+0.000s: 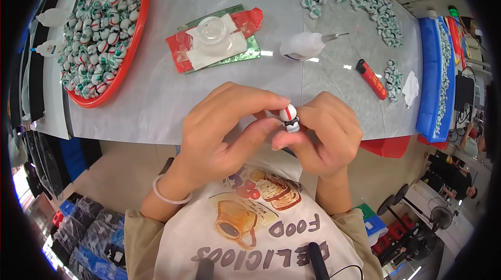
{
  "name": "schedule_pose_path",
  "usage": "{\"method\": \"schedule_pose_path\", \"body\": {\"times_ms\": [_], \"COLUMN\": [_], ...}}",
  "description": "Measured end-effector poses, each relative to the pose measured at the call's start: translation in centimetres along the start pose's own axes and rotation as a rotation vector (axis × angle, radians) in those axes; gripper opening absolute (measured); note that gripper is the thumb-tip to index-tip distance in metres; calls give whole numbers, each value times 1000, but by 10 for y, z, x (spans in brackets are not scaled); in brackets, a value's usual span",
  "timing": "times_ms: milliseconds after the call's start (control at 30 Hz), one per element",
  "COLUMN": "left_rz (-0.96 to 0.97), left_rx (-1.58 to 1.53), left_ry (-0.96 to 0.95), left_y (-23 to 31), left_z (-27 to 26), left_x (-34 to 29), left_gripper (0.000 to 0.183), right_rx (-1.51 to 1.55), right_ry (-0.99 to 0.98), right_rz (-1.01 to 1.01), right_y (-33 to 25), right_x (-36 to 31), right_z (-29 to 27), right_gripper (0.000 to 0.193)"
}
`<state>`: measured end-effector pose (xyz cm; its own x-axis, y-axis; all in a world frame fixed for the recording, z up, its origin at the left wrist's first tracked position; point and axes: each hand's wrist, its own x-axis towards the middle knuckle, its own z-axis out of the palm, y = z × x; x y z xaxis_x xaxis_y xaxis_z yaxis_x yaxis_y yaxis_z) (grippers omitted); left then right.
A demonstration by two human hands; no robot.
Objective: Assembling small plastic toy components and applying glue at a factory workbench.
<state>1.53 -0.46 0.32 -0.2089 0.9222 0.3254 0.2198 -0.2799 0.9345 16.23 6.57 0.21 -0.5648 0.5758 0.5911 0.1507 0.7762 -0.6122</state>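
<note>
One small red-striped white figurine point(290, 118) pinched between both hands point(216, 129).

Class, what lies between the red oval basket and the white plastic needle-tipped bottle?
The head view shows a clear round plastic cup on white paper, atop shiny red and green wrappers.

Bright — tabletop point(156, 115) glare — bent edges.

Apron point(266, 212), cream, lower centre of frame: large dark brush-style capitals in two rows, inverted; smaller slanted lettering beside a printed jug, indistinct. Lighter point(373, 80), red, right of centre: yellow markings, too small to read. Squeeze bottle point(301, 46), white, upper centre-right: label at lower edge, illegible.
</note>
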Motion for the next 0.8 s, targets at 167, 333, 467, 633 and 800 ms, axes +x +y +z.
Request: {"method": "schedule_pose_path", "body": {"times_ms": [167,333,467,633,800], "left_rz": [39,68,76,61,186], "left_rx": [56,79,95,76,89], "left_ry": [-7,3,-95,-70,-15], "left_y": [-6,-7,-5,-6,-10], "left_z": [0,1,-3,-1,2], "left_x": [0,0,-1,0,4], "left_gripper": [23,23,18,16,13], "right_rx": [3,9,3,-11,-8], "right_ry": [-17,-16,-1,-1,-23], "right_rz": [-18,-10,-30,-35,31], "right_y": [2,1,2,2,0], "right_x": [0,1,-1,-1,3], "right_z": [2,2,2,3,-1], "right_gripper": [42,33,33,31,29]}}
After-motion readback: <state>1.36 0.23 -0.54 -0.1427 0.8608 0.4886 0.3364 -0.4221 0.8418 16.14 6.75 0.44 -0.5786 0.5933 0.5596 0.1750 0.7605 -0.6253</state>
